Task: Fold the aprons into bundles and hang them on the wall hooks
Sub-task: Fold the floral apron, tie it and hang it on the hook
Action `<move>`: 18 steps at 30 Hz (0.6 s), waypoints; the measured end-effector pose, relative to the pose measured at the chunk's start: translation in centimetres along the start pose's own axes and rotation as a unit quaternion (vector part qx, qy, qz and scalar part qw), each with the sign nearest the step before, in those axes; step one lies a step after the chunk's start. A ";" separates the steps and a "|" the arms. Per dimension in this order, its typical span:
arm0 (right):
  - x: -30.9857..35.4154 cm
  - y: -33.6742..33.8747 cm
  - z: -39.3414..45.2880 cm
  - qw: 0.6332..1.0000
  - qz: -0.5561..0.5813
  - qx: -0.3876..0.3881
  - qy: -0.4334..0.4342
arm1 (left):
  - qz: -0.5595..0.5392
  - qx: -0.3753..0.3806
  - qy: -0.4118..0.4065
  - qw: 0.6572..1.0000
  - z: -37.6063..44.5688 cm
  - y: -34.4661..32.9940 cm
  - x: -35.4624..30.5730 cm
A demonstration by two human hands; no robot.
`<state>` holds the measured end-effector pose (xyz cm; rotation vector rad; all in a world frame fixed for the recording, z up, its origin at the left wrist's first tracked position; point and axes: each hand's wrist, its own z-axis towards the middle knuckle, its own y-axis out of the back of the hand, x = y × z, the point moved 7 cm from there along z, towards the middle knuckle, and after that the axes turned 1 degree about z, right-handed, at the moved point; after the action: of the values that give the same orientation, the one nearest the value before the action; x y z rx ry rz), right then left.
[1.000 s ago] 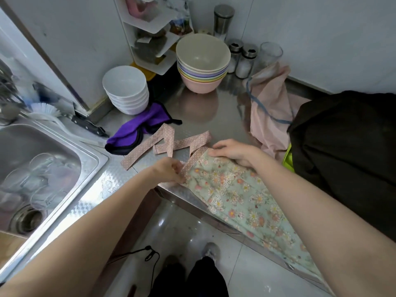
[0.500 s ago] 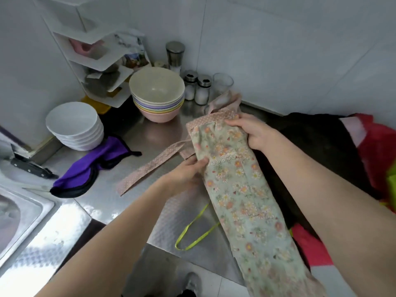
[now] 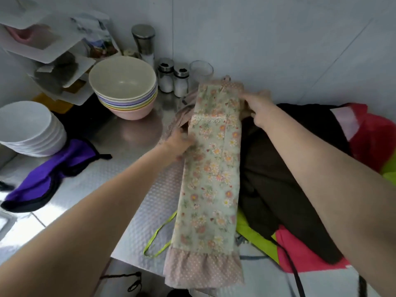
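Setting: steel counter [image 3: 137,189] with an embossed top, set against pale wall panels; its near edge drops to the floor.
Far left: white corner shelf [image 3: 53,50] holding blurred items.
White bowls [image 3: 27,127]: a stack at the left edge of the counter.
Purple cloth [image 3: 49,174]: crumpled, dark-trimmed, lying just near of the white bowls.
Pastel bowls [image 3: 123,88]: a nested stack far on the counter, cream one on top, pink at the bottom.
Shakers [image 3: 173,79]: two small metal-capped jars right of the pastel bowls, a taller steel canister behind them, a clear glass [image 3: 201,69] beside them.
Left hand [image 3: 179,143]: arm reaching in from the near left; the hand meets the left edge of the apron about a third of the way down, fingers tucked at or under the cloth. Whether they pinch it cannot be told; the hand is blurred.
Floral apron [image 3: 211,179]: folded into one long narrow strip, running from the far wall side to past the counter's near edge; pink dotted band on top, lace strip below it, dotted ruffle at the near end. Its pink ties bunch under the left edge by the left hand.
Green strap [image 3: 158,239]: thin lime loop lying on the counter left of the strip's near end.
Right hand [image 3: 257,106]: arm coming from the near right, crossing over the dark cloth; the hand grips the strip's top right corner, fingers curled onto the fabric.
Right side: pile of dark brown cloth [image 3: 285,189] beside the strip, over lime and red-pink fabrics.
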<state>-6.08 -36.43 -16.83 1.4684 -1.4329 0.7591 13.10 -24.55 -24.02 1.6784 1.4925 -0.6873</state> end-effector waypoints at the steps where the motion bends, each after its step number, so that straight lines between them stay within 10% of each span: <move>1: -1.2 0.4 -0.3 0.998 -0.059 -0.008 0.001 | 0.012 0.041 0.043 0.998 -0.7 -0.5 1.1; 8: -8.3 -1.1 -6.6 0.905 -0.404 0.070 0.113 | -0.030 0.061 0.060 0.996 -2.4 -1.2 5.1; 18: -12.7 2.7 -15.7 0.899 -0.418 0.017 0.129 | 0.155 0.033 -0.003 0.987 -6.2 -2.0 8.1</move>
<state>-7.76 -16.74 -21.73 1.7291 -0.4836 0.3974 11.87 -14.82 -27.49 1.9040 1.1786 -0.5763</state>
